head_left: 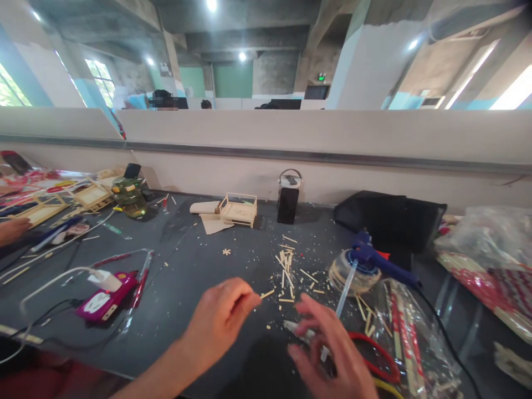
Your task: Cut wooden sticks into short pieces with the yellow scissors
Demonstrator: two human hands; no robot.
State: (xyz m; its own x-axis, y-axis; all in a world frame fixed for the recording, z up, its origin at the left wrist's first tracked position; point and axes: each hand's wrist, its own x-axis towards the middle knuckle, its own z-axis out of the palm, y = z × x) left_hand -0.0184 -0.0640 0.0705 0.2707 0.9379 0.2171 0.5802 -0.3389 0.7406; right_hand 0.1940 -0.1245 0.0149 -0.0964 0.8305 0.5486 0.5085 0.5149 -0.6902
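My left hand (226, 313) is closed in a pinch on a small wooden stick (268, 293), whose end sticks out past the fingertips to the right. My right hand (328, 346) has its fingers apart, above metal pliers (295, 328) with red handles (376, 354). Loose thin wooden sticks (286, 266) lie scattered on the dark table beyond both hands. A small wooden frame model (239, 210) stands near the partition, and a tiny star-shaped wooden piece (226, 252) lies in front of it.
A blue glue gun (368, 255) rests on a round jar (347, 271) at the right, beside plastic packets (407, 332). A phone (287, 205) leans upright at the back. A pink power strip (108, 296) and cables lie left. Another person's hand (14, 230) is at the far left.
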